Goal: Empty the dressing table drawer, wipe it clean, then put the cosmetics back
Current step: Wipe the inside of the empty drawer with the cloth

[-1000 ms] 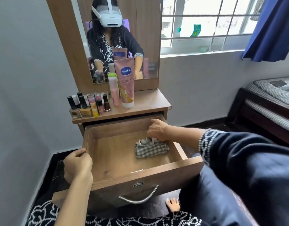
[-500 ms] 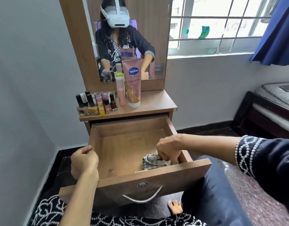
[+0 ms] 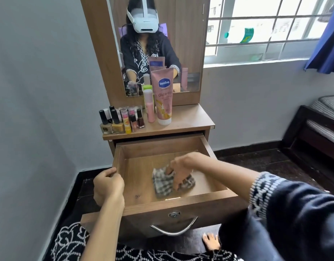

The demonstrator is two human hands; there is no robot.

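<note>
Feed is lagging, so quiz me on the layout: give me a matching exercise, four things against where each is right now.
Things:
1. cloth
2. Vaseline tube
3. left hand
4. nail polish bottles

Places:
A. gripping the drawer's left wall
B. standing on the tabletop in front of the mirror
C. inside the drawer, under the right hand
D. clustered at the tabletop's left end

Pairs: 1-C, 2-B, 3-A, 4-D
</note>
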